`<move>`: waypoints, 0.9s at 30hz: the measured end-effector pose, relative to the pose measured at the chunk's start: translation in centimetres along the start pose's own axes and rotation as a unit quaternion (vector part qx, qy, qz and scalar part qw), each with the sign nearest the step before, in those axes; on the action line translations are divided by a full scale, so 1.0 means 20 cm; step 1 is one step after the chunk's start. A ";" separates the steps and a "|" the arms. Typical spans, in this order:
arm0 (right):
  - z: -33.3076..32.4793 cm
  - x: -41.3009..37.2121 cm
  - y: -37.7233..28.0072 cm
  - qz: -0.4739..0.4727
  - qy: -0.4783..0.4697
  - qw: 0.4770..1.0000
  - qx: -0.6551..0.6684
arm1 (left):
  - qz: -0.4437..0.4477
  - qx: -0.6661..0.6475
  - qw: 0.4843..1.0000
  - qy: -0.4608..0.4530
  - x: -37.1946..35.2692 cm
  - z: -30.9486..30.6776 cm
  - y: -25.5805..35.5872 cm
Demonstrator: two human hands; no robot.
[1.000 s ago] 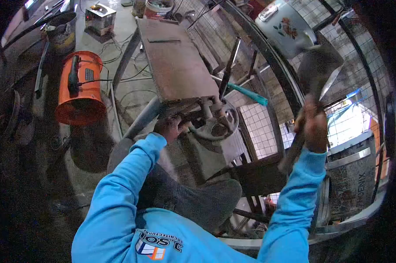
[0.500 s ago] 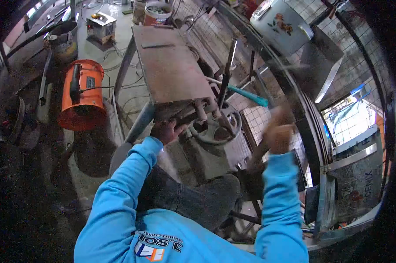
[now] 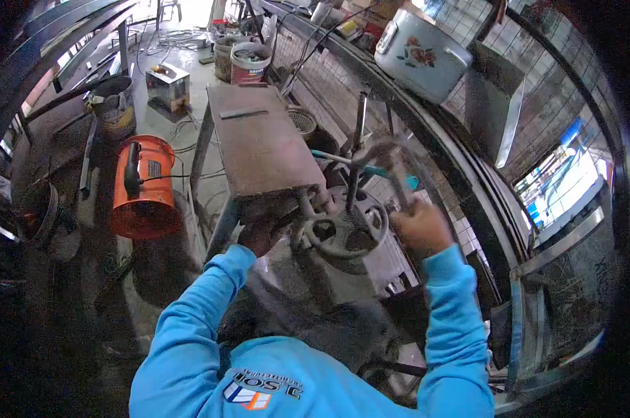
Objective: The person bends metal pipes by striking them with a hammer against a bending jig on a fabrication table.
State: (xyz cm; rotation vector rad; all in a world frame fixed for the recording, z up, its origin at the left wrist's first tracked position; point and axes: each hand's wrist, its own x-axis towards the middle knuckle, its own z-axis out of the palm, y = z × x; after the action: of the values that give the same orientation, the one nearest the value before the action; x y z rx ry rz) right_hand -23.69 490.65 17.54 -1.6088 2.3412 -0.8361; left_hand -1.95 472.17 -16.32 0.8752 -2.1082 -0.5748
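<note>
My right hand (image 3: 424,226) is closed round the handle of what looks like a hammer (image 3: 396,174), smeared by motion. Its head end is near an upright dark metal post (image 3: 356,150). My left hand (image 3: 260,235) is in shadow beneath the near end of a brown metal-topped bench (image 3: 262,157). Its fingers are wrapped round a dark bar-like piece (image 3: 283,221), whose kind I cannot make out. Short pipe stubs (image 3: 306,207) project from that bench end. Below the post is a round grey metal wheel (image 3: 350,251) with openings in it.
An orange drum-shaped blower (image 3: 148,181) stands on the floor at left, its cable running under the bench. A teal-handled tool (image 3: 391,175) lies behind the post. Buckets (image 3: 251,64) and a shiny metal box (image 3: 168,87) stand farther back. A steel frame (image 3: 461,167) borders the right.
My right hand has swung down and left with the hammer-like tool, towards the post. My left hand stays under the bench end. The view has tilted up a little.
</note>
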 end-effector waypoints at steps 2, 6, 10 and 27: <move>-0.13 -0.02 -0.11 0.022 0.078 0.996 0.039 | -0.047 0.017 0.995 -0.090 -0.01 -0.12 0.12; 0.14 0.04 0.05 -0.006 0.181 0.981 0.063 | 0.008 0.014 1.000 -0.020 -0.03 -0.06 0.07; 0.15 0.02 0.27 -0.016 -0.030 0.998 -0.058 | 0.036 -0.011 0.999 -0.003 0.01 -0.15 0.17; 0.11 -0.02 -0.20 0.141 0.056 0.987 0.046 | -0.081 -0.136 0.977 -0.144 -0.12 -0.04 0.04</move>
State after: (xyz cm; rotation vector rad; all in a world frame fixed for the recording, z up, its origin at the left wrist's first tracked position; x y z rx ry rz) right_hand -19.22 489.26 17.78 -1.1861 2.4861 -0.9745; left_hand -0.45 474.31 -16.40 0.8510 -2.1532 -1.1065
